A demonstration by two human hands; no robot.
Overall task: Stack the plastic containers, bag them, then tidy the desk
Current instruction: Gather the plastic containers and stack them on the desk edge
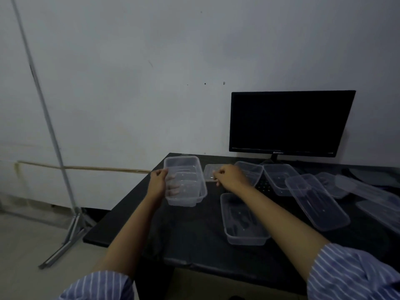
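Gripping nested containers (pixel 185 180) mid-frame with my left hand (pixel 159 180); right hand (pixel 230 176) pinching lid (pixel 211 172) just beside, on desk (pixel 194 234)

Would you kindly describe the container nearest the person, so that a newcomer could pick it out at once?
Start at the dark monitor at the back of the black desk and come straight toward the person. Under the right forearm lies a clear rectangular container, upright and empty. Unlike its neighbours it lies alone, touching no other tub, and neither hand holds it.
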